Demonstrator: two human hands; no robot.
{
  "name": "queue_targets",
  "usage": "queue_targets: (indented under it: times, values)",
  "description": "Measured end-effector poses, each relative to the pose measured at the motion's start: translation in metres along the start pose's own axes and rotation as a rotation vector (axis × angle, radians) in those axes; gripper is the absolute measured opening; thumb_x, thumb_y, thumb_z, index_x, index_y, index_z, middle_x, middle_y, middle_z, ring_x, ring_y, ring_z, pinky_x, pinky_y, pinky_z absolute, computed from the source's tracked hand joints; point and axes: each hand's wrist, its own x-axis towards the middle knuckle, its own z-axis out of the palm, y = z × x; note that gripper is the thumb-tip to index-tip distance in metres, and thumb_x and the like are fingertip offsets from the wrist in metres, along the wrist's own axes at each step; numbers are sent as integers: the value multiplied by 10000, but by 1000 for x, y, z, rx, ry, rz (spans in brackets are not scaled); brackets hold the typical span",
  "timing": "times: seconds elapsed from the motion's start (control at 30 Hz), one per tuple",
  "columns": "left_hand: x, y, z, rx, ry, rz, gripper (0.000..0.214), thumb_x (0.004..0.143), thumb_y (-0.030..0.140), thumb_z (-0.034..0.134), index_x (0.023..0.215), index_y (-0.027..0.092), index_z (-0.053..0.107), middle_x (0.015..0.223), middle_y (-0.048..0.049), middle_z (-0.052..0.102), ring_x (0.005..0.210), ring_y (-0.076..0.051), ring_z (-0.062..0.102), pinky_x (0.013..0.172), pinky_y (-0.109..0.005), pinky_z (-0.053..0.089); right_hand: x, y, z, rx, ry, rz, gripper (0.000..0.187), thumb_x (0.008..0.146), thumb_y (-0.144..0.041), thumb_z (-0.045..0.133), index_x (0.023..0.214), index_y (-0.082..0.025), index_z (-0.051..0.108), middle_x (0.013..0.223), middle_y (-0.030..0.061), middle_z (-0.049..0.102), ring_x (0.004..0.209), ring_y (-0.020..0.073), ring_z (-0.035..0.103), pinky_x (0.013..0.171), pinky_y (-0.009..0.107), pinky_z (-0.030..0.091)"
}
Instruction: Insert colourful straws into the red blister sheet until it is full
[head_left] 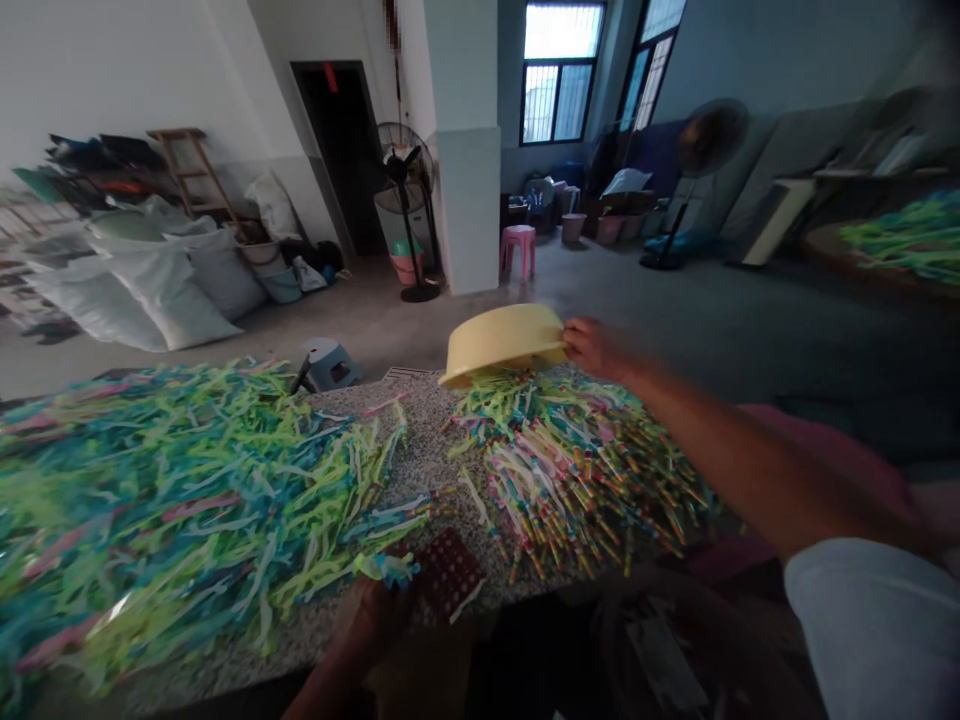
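My right hand (592,346) is closed on the rim of a pale yellow plastic basin (502,335), tipped with its mouth facing down. Under and before the basin lies a pile of thin striped sticks with coloured strips (562,480), fanned over the speckled stone tabletop (427,425). Low in the middle, my left hand (375,605) is dark and partly blurred; it closes round a small bunch of green and blue strips (386,568). Right beside it lies a dark red dotted pad (450,572). A wide heap of green, blue and pink strips (187,490) covers the table's left side.
Beyond the table's far edge stands a grey plastic stool (328,363). White sacks (150,275) lean at the left wall. Pedestal fans (409,200) stand by the pillar (465,170) and farther right. A pink stool (519,250) is behind. More green strips (911,235) lie at far right.
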Motion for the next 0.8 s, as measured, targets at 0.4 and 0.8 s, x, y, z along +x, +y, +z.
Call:
queue_targets:
  times: [0.4,0.8]
  values:
    - [7,12,-8,-44,-21,-46,315,942,363,488,822,216,739,855,-121,755,888,-262,718,763,-321,503,-19,-25,-8,56,284,256,98,999,-221,491,975,-214,586,1228,162,618,1152,274,510,1096,398,396]
    - [15,19,-20,-92,-5,51,314,1000,346,480,802,203,678,817,-81,679,854,-225,680,773,-300,477,-87,-44,-74,219,590,997,247,923,-368,514,1006,-178,649,1089,192,680,1068,334,634,946,442,525]
